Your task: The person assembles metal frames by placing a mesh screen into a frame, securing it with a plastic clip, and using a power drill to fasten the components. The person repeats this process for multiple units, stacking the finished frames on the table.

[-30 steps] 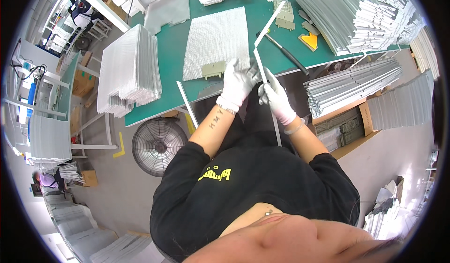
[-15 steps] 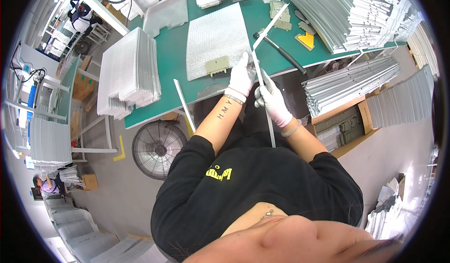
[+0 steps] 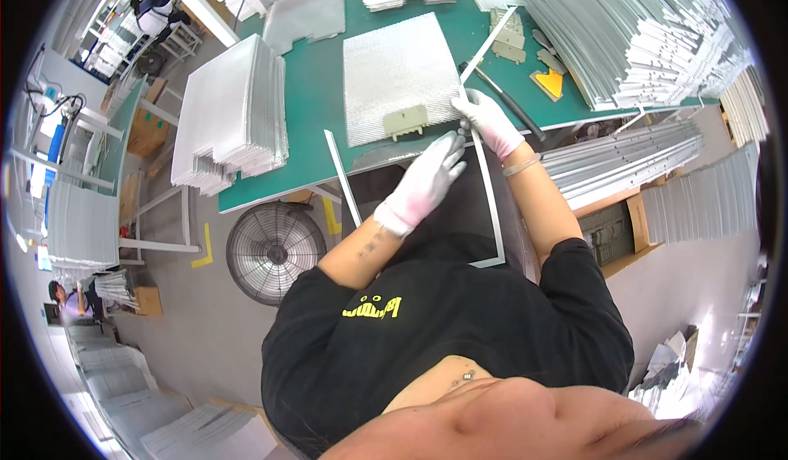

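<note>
My right hand (image 3: 490, 123), in a white glove, pinches a thin silver metal frame strip (image 3: 490, 189) near its bend at the table edge. From there one length slants away over the table; the other runs down to a corner near my shirt. My left hand (image 3: 428, 179), also gloved, is off the strip with its fingers stretched out. Beyond the hands lies a silver mesh panel (image 3: 398, 70), with a grey-green plastic piece (image 3: 406, 121) on its near edge. Another silver strip (image 3: 340, 173) rises beside my left forearm; whether it joins the held frame is hidden.
A black-handled hammer (image 3: 517, 107) and a yellow scraper (image 3: 548, 84) lie on the green table (image 3: 308, 132). Stacked panels (image 3: 222, 103) stand left, bundled metal strips (image 3: 616, 29) right. A floor fan (image 3: 277, 253) and a cardboard box (image 3: 639, 226) are below.
My left hand has let go of the strip and moved toward me, opening. My right hand has moved up to the bend. The strip's near end has swung right, showing a corner.
</note>
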`<action>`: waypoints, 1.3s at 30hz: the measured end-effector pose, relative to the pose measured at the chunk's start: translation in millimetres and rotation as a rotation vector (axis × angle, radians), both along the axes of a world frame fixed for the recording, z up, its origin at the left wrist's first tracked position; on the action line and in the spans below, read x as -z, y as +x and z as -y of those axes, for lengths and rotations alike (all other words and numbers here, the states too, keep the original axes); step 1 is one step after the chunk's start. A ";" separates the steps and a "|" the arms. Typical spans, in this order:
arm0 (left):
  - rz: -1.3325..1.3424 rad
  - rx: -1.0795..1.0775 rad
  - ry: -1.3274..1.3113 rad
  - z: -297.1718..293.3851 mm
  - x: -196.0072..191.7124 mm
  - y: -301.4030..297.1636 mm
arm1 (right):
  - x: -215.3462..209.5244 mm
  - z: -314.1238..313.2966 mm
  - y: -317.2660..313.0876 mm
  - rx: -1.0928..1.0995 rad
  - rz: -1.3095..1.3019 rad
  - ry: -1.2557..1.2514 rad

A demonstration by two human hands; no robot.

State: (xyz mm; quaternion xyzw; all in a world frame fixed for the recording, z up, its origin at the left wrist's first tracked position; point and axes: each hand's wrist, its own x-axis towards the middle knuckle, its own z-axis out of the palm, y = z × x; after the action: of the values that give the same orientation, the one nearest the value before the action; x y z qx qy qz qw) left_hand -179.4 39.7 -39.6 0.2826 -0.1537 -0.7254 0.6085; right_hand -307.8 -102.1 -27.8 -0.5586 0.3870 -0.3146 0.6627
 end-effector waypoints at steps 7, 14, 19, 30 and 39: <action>0.551 -0.259 -0.083 -5.5 8.9 204.2 | 14.4 7.7 9.3 -0.150 0.208 0.095; 0.700 -0.123 -0.188 -25.9 -36.4 192.6 | -11.7 -25.3 -2.8 -0.072 0.232 -0.037; 0.856 -0.404 -0.238 -38.8 -63.2 153.3 | -30.0 -33.5 -14.4 -0.047 0.292 -0.073; 0.672 -0.720 -0.337 -116.3 -88.6 136.2 | -111.1 -66.6 7.8 -0.090 0.370 -0.326; 1.010 -0.855 -0.481 -30.0 -193.9 191.6 | -180.0 4.6 67.4 0.163 0.276 -0.823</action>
State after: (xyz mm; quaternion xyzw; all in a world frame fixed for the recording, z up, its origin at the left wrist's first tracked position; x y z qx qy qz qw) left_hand 12.2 69.7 154.3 0.4783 -0.4489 -0.1488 0.7399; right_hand -240.4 -106.7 152.2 -0.6964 0.1801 -0.5657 0.4033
